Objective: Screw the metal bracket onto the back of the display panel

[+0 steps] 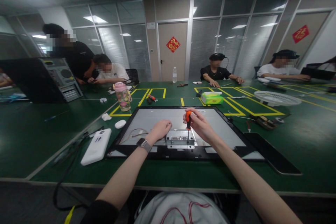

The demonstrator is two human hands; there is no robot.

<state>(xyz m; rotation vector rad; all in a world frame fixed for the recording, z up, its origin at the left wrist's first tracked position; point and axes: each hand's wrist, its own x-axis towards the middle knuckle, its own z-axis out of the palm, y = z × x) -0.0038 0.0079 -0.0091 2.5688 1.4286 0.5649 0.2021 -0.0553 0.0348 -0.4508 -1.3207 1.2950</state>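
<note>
A flat display panel (147,120) with a black frame and a pale back lies on the green table in front of me. On its near middle part sits a metal bracket (181,146). My right hand (198,122) grips an orange and black screwdriver (188,120), held upright with its shaft pointing down at the bracket. Whether the tip sits in a screw is too small to tell. My left hand (159,131), with a watch on the wrist, rests at the bracket's left edge, its fingers curled. What those fingers hold, if anything, is hidden.
Left of the panel lie a white power bank (97,147) and a black cable (69,168). A pink-lidded bottle (123,98) stands behind them. To the right are a dark flat slab (273,154) and a circuit board (266,121). A green tissue pack (212,98) lies beyond. Several people sit or stand around.
</note>
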